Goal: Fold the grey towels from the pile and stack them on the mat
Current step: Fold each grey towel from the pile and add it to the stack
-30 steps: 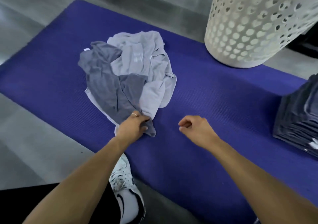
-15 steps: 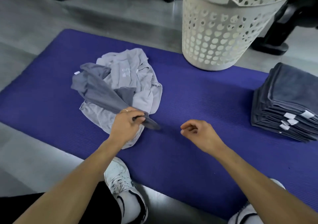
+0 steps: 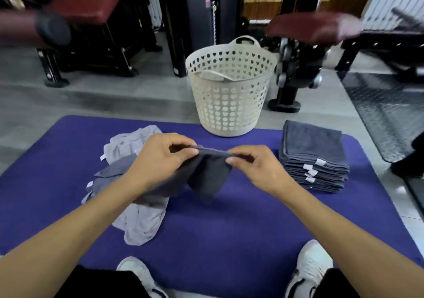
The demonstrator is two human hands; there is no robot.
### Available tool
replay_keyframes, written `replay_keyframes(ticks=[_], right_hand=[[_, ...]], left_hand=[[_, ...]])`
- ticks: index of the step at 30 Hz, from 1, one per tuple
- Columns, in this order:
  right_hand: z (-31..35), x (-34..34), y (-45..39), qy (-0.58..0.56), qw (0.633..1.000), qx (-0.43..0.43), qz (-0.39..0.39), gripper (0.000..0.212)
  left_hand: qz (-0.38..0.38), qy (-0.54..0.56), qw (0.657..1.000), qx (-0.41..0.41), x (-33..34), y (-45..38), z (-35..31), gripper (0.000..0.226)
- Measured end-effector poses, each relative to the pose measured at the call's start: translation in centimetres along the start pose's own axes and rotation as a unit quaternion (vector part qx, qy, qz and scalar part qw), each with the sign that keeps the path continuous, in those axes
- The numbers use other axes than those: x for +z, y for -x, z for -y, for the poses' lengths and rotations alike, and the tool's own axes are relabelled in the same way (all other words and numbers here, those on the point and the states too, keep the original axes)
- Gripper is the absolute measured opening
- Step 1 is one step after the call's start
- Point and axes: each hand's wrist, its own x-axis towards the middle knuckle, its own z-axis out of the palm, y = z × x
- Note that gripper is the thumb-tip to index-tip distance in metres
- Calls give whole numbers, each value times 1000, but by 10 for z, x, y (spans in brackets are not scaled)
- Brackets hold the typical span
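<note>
Whereas a second ago only the left hand [image 3: 160, 158] had hold of a corner of the dark grey towel [image 3: 207, 176] down on the pile, and the right hand [image 3: 254, 168] hung curled and holding nothing over the bare mat, both hands now pinch that towel along its top edge. It has come off the heap and hangs in the air between them, over the middle of the purple mat [image 3: 229, 240], bunched and not yet spread. The left thumb and fingertips close on one end of the edge, the right thumb and forefinger nip the other end, and the rest of the right fingers are loosely curled.

That lift marks one towel singled out, so folding of it looks about to begin; the hands likely need to slide apart to find the corners and pull the cloth flat.

Left of the hands, the pile of unfolded towels [image 3: 135, 206] lies crumpled on the mat, mostly light grey with a darker one across it, so several pieces remain. On the right side of the mat stands the stack of folded dark towels [image 3: 314, 158], already tall. Behind, at the mat's far edge, sits the white perforated laundry basket [image 3: 229, 96].
</note>
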Motion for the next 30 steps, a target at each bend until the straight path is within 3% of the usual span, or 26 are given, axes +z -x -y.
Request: replay_keyframes(ticks=[4,11,17,21,24,28,30], right_hand=[[33,-51,7,7,998,-17,-63,8],[76,-109,22,29,996,-38,-81,10],[59,-102,25,-13,997,-14,-81,18],[42,-90,16,-57,994,31,-92,7],[35,-83,10,-67,992,56,-92,13],[19,-73,3,68,988,134,27,17],[12,-70,-3,95,981,165,35,18]], left_hand=[[27,-18,999,15,8,-20,-26,15],[74,124,984,103,38,-35,-91,24],[93,158,979,86,60,-49,-97,3],[121,133,981,71,64,-55,-81,12],[74,159,983,45,62,-58,-76,18],[-14,171,985,-6,53,-67,-67,19],[-56,123,990,-35,51,-72,-56,19]])
